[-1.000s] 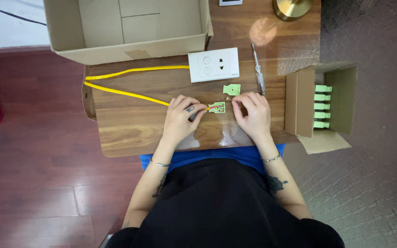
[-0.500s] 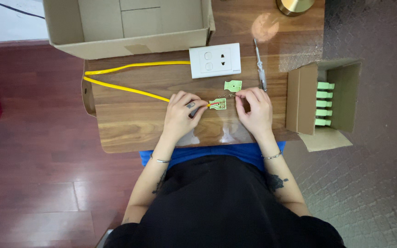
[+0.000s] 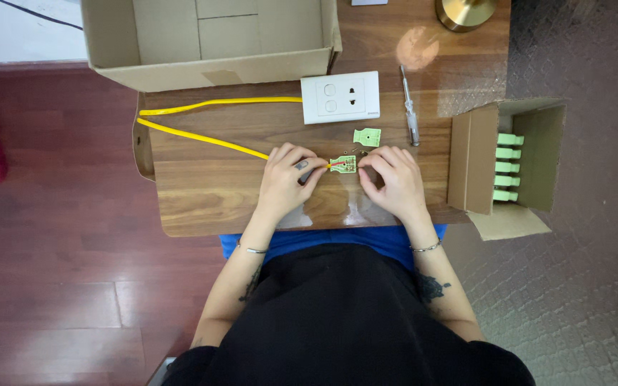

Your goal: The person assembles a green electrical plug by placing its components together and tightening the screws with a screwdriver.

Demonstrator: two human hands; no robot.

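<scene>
- Two hands: the left hand (image 3: 284, 179) and the right hand (image 3: 393, 180), both near the middle of the tabletop's (image 3: 202, 193) front edge.
- One yellow cable (image 3: 202, 136), looped towards the left edge.
- Two loose green plug parts: one green plug half (image 3: 342, 165) between the hands, a second green plug half (image 3: 367, 136) just behind it.
- One white socket plate (image 3: 340, 96) near the back edge.
- One screwdriver (image 3: 410, 113) beside the plate.
- Two cardboard boxes: a large open box (image 3: 209, 36) at the back left corner, a small open box (image 3: 506, 164) at the right edge.
- Five green plugs (image 3: 507, 166) stacked in the small box.
- One brass lamp base (image 3: 465, 11) at the back right corner.
- Two bracelets (image 3: 427, 248), one on each wrist.
</scene>
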